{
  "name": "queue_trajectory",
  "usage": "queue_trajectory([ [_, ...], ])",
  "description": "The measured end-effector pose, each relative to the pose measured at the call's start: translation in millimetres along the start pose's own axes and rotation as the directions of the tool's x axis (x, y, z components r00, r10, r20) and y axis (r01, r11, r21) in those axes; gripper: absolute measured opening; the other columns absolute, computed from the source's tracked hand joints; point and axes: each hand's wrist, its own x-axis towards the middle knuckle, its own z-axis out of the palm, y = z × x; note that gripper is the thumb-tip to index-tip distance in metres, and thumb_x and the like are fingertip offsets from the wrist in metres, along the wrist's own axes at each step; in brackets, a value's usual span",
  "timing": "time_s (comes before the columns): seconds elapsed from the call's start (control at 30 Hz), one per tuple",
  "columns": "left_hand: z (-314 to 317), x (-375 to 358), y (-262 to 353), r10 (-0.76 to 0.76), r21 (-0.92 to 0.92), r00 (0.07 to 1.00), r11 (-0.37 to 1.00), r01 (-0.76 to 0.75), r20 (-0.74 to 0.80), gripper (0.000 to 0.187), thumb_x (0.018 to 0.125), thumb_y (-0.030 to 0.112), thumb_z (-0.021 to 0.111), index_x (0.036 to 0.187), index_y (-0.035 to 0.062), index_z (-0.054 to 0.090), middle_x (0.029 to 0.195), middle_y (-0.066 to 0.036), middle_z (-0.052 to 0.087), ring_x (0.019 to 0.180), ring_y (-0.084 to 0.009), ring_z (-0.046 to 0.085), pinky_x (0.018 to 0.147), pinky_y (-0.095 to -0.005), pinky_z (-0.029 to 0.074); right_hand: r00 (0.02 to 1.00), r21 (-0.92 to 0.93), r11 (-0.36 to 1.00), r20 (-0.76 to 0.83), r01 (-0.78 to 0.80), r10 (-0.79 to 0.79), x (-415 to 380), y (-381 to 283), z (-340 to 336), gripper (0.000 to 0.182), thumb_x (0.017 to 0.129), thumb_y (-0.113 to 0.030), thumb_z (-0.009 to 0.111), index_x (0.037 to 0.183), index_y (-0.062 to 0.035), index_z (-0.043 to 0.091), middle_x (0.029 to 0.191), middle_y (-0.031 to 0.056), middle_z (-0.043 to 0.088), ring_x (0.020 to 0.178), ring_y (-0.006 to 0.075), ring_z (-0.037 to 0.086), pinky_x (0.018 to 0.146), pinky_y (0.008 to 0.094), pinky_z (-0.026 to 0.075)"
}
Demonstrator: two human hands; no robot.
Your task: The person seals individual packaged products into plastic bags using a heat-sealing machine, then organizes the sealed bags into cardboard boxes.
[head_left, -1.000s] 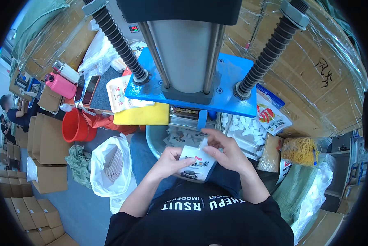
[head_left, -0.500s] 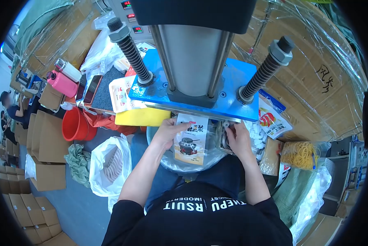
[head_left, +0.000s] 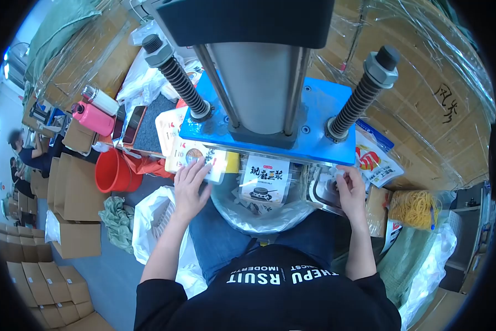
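Observation:
My left hand (head_left: 189, 192) rests with spread fingers on a flat printed pouch (head_left: 188, 156) at the left of the press. Part of a yellow block (head_left: 232, 162) shows beside that pouch. Another printed pouch (head_left: 265, 175), white with black lettering, lies below the blue press plate (head_left: 322, 118), over the plastic-lined tub (head_left: 248, 220) between my knees. To its right sits a metal fixture (head_left: 324, 190). My right hand (head_left: 351, 193) is at the fixture's right side, thumb and fingers drawn together; what they hold, if anything, is too small to make out.
Two threaded posts with springs (head_left: 184, 80) rise from the press. On the left stand a red bucket (head_left: 115, 171), a pink bottle (head_left: 93, 118) and a white bag (head_left: 154, 220). Yellow rubber bands (head_left: 413, 207) lie right, near large cartons (head_left: 419, 83). People work far left.
My left hand has let go of the pouch under the press and moved left onto another pouch. My right hand has shifted right, away from the fixture's middle. The pouch beneath the press sits lower in the tub.

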Motion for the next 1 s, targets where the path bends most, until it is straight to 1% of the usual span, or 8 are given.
queue_trajectory([
  [0.07, 3, 0, -6, -0.073, -0.14, 0.991, 0.988, 0.058, -0.11, 0.037, 0.066, -0.005, 0.063, 0.101, 0.0059, 0.064, 0.108, -0.011, 0.066, 0.102, -0.0311, 0.061, 0.089, -0.0395, 0.046, 0.989, 0.178, 0.976, -0.053, -0.128, 0.139, 2, -7, 6, 0.019, 0.088, 0.0, 0.057, 0.106, -0.0028, 0.058, 0.076, 0.0002, 0.049, 0.066, 0.0089, 0.047, 0.062, 0.0247, 0.043],
  [0.17, 4, 23, -9, -0.233, -0.303, 0.952, 0.938, 0.166, -0.199, 0.014, 0.072, -0.002, 0.066, 0.084, 0.0032, 0.066, 0.083, -0.013, 0.064, 0.08, -0.0297, 0.06, 0.071, -0.0367, 0.047, 0.988, 0.31, 0.945, -0.076, -0.105, 0.135, -3, -20, 10, 0.018, 0.088, -0.001, 0.058, 0.106, -0.0015, 0.057, 0.073, -0.0015, 0.05, 0.064, 0.0075, 0.046, 0.06, 0.0248, 0.043],
  [0.43, -21, 19, 101, -0.081, -0.49, 0.997, 0.869, 0.074, 0.007, 0.019, 0.062, 0.003, 0.071, 0.081, 0.0032, 0.069, 0.076, -0.007, 0.064, 0.07, -0.0269, 0.053, 0.061, -0.0351, 0.042, 0.835, 0.196, 0.944, 0.443, 0.264, -0.325, 7, -110, 13, 0.021, 0.084, -0.004, 0.063, 0.105, 0.0001, 0.061, 0.093, 0.0125, 0.062, 0.081, 0.0243, 0.061, 0.072, 0.031, 0.049],
  [0.63, -30, 15, 106, -0.01, -0.589, 0.973, 0.794, 0.148, 0.232, 0.018, 0.066, 0.005, 0.073, 0.083, 0.0027, 0.069, 0.08, -0.007, 0.064, 0.073, -0.0226, 0.056, 0.064, -0.0313, 0.044, 0.76, 0.22, 0.936, 0.547, 0.274, -0.351, 8, -117, 18, 0.018, 0.086, -0.005, 0.062, 0.104, -0.0005, 0.062, 0.095, 0.0131, 0.063, 0.082, 0.0256, 0.061, 0.073, 0.0325, 0.05],
  [0.73, -21, 5, 112, -0.05, -0.654, 0.846, 0.61, 0.446, 0.531, 0.015, 0.076, 0.008, 0.074, 0.088, 0.0016, 0.07, 0.084, -0.006, 0.068, 0.075, -0.0135, 0.06, 0.068, -0.0262, 0.047, 0.818, 0.278, 0.94, 0.483, 0.196, -0.313, -6, -102, 31, 0.026, 0.086, -0.006, 0.062, 0.111, -0.0003, 0.06, 0.095, 0.011, 0.063, 0.08, 0.0207, 0.061, 0.072, 0.031, 0.049],
  [0.8, -5, -7, 116, -0.04, -0.682, 0.684, 0.054, 0.73, 0.729, 0.018, 0.083, 0.011, 0.073, 0.096, -0.001, 0.071, 0.09, -0.007, 0.07, 0.079, -0.0087, 0.062, 0.072, -0.0237, 0.049, 0.855, 0.295, 0.953, 0.475, 0.068, -0.208, -14, -91, 38, 0.031, 0.086, -0.006, 0.062, 0.116, -0.0001, 0.057, 0.094, 0.0094, 0.063, 0.078, 0.0175, 0.06, 0.071, 0.0296, 0.049],
  [0.9, 13, 0, 109, -0.061, -0.702, 0.7, -0.056, 0.71, 0.712, 0.023, 0.084, 0.007, 0.071, 0.103, -0.0044, 0.069, 0.094, -0.01, 0.071, 0.082, -0.0124, 0.066, 0.075, -0.0259, 0.052, 0.919, 0.2, 0.975, 0.394, -0.096, 0.01, -9, -85, 30, 0.046, 0.085, -0.005, 0.063, 0.129, -0.0014, 0.05, 0.092, 0.0055, 0.061, 0.072, 0.0097, 0.056, 0.066, 0.0252, 0.046],
  [1.0, 30, 25, 94, -0.171, -0.668, 0.646, -0.215, 0.713, 0.744, 0.02, 0.084, 0.006, 0.069, 0.1, -0.0057, 0.068, 0.092, -0.012, 0.071, 0.08, -0.0145, 0.067, 0.073, -0.0275, 0.054, 0.982, -0.053, 0.996, 0.179, 0.077, -0.066, 1, -65, 3, 0.037, 0.082, -0.003, 0.064, 0.118, -0.0054, 0.059, 0.096, 0.006, 0.06, 0.068, 0.0112, 0.056, 0.061, 0.0242, 0.044],
])
